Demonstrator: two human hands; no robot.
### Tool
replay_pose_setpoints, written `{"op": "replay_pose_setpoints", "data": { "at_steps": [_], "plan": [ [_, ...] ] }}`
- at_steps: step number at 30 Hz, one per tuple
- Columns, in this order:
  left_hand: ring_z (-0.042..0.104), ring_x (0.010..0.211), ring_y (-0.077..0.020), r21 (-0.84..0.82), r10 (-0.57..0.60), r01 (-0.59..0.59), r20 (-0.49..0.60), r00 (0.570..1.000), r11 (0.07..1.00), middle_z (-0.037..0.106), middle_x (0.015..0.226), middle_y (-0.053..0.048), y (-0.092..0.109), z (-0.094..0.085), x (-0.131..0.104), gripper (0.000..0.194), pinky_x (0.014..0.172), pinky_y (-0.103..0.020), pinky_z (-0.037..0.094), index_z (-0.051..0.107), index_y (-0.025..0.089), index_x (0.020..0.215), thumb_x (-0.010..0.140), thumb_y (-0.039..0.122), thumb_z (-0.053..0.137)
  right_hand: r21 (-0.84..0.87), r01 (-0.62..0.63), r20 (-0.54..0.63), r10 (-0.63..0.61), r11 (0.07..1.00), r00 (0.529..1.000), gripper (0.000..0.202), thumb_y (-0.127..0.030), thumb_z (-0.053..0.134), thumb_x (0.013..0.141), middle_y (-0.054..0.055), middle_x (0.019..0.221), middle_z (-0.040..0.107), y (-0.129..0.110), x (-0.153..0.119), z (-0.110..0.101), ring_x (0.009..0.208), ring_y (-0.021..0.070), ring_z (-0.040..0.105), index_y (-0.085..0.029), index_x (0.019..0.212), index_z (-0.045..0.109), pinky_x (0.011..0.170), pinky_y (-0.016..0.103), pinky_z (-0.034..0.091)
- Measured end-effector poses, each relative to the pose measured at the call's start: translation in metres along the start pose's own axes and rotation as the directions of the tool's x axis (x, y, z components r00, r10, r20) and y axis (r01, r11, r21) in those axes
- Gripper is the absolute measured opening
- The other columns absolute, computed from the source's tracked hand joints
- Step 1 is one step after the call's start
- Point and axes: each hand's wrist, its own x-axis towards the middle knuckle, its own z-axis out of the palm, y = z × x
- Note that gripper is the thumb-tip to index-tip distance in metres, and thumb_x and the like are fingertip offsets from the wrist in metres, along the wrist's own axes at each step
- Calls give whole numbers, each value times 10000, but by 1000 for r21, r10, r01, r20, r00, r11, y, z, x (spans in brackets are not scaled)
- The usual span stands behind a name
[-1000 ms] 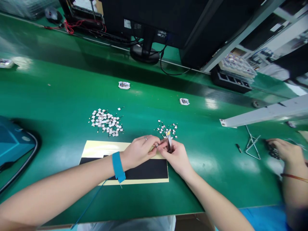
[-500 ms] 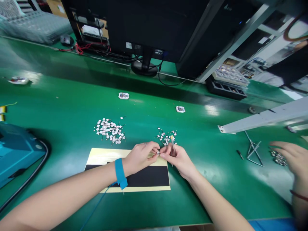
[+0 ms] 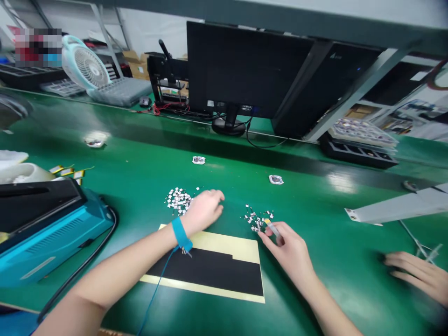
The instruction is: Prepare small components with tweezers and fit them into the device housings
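My left hand (image 3: 206,211), with a blue wrist strap (image 3: 180,232), hovers at the right edge of a pile of small white parts with short dark leads (image 3: 178,199). Its fingers are loosely bent and apart, and nothing shows in them. My right hand (image 3: 291,245) is closed around a slim greyish tool with a yellow tip (image 3: 275,228); its exact kind is unclear. Just left of those fingers lies a smaller group of similar white parts (image 3: 255,220). Below both hands is a cream sheet with a black band (image 3: 224,270), partly covered by my left wrist.
A teal machine (image 3: 59,238) with a black cable stands at left. Small white-rimmed pieces (image 3: 199,160) sit farther back, before a monitor (image 3: 245,70). At right are a metal post (image 3: 395,205) and another person's blurred hand (image 3: 416,275).
My hands, together over the sheet before, are now apart: the left has gone to the left pile, while the right keeps the slim tool. The camera view has shifted left and up.
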Motion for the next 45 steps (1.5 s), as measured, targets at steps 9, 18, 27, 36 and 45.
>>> {"op": "replay_pose_setpoints", "data": {
  "at_steps": [9, 18, 27, 36, 45],
  "plan": [
    [590, 758, -192, 273, -52, 34, 59, 997, 961, 621, 835, -86, -60, -13, 16, 250, 688, -272, 457, 631, 128, 825, 741, 40, 413, 116, 211, 346, -239, 971, 907, 143, -157, 498, 763, 30, 757, 627, -24, -24, 9, 580, 131, 567, -188, 818, 626, 515, 216, 426],
    [563, 651, -113, -306, 12, -31, -63, 998, 952, 568, 728, -7, -4, -10, 7, 303, 604, -205, 473, 590, 173, 918, 677, 36, 467, -110, 364, 474, -273, 925, 837, 281, -208, 611, 714, 44, 886, 574, -36, -37, 24, 604, 146, 588, -180, 993, 587, 555, 258, 484],
    [558, 760, -124, -656, 15, -99, -133, 991, 748, 585, 814, -46, 42, 44, -18, 182, 704, -243, 466, 631, 154, 829, 785, 103, 462, -320, 455, 486, -268, 831, 832, 380, -124, 578, 688, 70, 885, 567, -44, -40, 27, 584, 170, 593, -129, 1064, 529, 456, 269, 496],
    [550, 737, -115, -585, 90, -166, -158, 983, 793, 560, 920, -64, 37, 50, -20, 259, 666, -215, 470, 609, 145, 965, 800, 93, 416, -397, 529, 452, -342, 750, 824, 364, -46, 460, 703, 69, 877, 575, -38, -44, 31, 461, 131, 562, -105, 1057, 519, 359, 241, 454],
    [555, 767, -135, -581, 41, -188, -256, 966, 792, 595, 813, -52, 47, 49, -18, 177, 711, -239, 464, 637, 149, 888, 783, 131, 496, -282, 292, 506, -117, 914, 854, 250, -78, 594, 690, 44, 889, 599, -45, -33, 30, 629, 182, 621, -165, 924, 581, 536, 278, 515]
  ]
}}
